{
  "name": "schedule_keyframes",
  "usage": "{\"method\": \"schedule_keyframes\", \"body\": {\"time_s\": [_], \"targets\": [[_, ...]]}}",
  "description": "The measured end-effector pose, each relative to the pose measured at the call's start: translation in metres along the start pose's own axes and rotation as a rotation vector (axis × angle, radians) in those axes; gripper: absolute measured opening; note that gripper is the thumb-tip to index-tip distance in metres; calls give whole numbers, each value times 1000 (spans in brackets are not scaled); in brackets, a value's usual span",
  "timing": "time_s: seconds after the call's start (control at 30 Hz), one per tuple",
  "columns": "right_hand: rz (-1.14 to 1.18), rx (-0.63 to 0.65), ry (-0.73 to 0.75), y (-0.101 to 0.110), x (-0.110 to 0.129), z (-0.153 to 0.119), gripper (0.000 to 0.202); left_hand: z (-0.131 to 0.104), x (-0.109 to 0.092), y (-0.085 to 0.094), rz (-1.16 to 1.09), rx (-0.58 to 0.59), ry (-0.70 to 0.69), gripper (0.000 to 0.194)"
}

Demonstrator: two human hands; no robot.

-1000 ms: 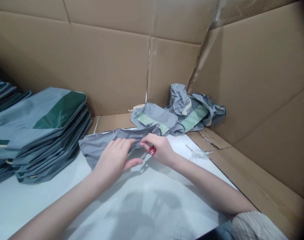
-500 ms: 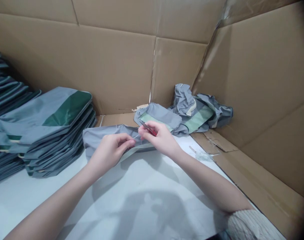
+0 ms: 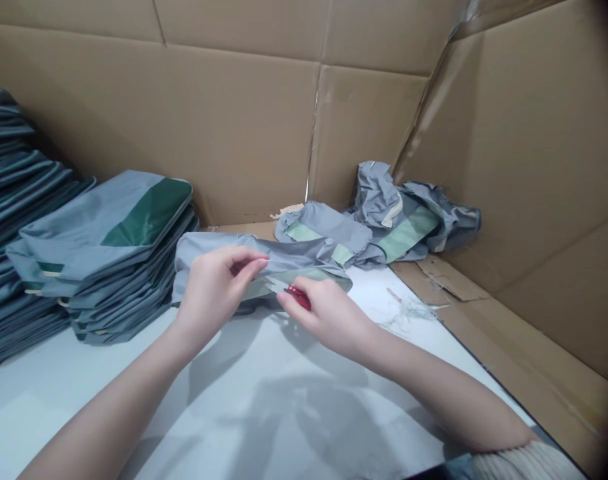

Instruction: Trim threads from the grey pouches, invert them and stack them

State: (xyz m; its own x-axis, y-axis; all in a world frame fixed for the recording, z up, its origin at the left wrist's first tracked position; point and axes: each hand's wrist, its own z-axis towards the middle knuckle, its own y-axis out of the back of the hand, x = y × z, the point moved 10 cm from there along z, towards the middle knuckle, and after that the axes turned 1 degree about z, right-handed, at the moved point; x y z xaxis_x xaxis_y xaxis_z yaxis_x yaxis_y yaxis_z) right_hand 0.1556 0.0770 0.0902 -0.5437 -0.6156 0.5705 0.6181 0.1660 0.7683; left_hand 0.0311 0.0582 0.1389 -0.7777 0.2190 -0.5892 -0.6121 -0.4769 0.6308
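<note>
My left hand (image 3: 215,287) is closed in a pinch above a grey fabric piece (image 3: 289,251) with a pale green band. Half a second ago a fine white thread ran from these fingertips; now only a faint trace shows there. My right hand (image 3: 334,317) is wrapped round small red-handled thread snips (image 3: 300,297), whose blades point left over the green band, below and right of my left fingertips. The grey piece lies on the white tabletop (image 3: 264,400), its near edge partly hidden by my hands.
On the left stands a stack of folded grey and dark green fabric pieces (image 3: 134,207), with a taller stack (image 3: 14,180) beyond. Crumpled grey pieces (image 3: 409,227) lie at the back right. Thread scraps (image 3: 409,313) lie near the right edge. Cardboard walls (image 3: 234,133) enclose the back and right.
My right hand with the snips has moved down, away from my left fingertips. My left hand has risen slightly. More of the grey piece's green band shows. The view has shifted slightly.
</note>
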Motion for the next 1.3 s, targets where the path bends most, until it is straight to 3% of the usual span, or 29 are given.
{"method": "schedule_keyframes", "body": {"time_s": [0.27, 0.53, 0.7, 0.77, 0.83, 0.9, 0.93, 0.97, 1.0, 1.03, 1.17, 1.3], "targets": [[-11, -12, 18, 0, 14, 11, 35, -1, -4, 11, -21, -58, -59, 18], [5, -57, 64, 0, 21, 17, 35, -5, -15, 7, 7, -51, -125, 21], [28, -105, 89, 11, 10, 3, 36, -5, -14, 24, 14, -102, -83, 22], [46, -120, 66, 17, -2, -6, 36, -5, -13, 22, -42, 49, -53, 22], [64, -163, 49, 25, -13, -14, 36, -17, -23, 1, -102, 438, -98, 20], [80, -197, 47, 29, -22, -18, 37, -55, -41, -25, -121, 914, -223, 23], [91, -202, 47, 29, -26, -18, 37, -74, -48, -33, -109, 1084, -292, 27], [105, -204, 45, 27, -30, -17, 37, -87, -52, -39, -77, 1177, -339, 29], [121, -204, 44, 25, -34, -15, 36, -92, -51, -46, -22, 1174, -352, 26], [142, -207, 42, 24, -37, -14, 36, -88, -47, -53, 55, 1090, -333, 21], [254, -226, 31, 18, -52, -14, 37, -56, -18, -71, 554, 580, -165, 25], [348, -234, 8, 12, -67, -24, 35, -45, 0, -85, 844, 450, -119, 18]]}}
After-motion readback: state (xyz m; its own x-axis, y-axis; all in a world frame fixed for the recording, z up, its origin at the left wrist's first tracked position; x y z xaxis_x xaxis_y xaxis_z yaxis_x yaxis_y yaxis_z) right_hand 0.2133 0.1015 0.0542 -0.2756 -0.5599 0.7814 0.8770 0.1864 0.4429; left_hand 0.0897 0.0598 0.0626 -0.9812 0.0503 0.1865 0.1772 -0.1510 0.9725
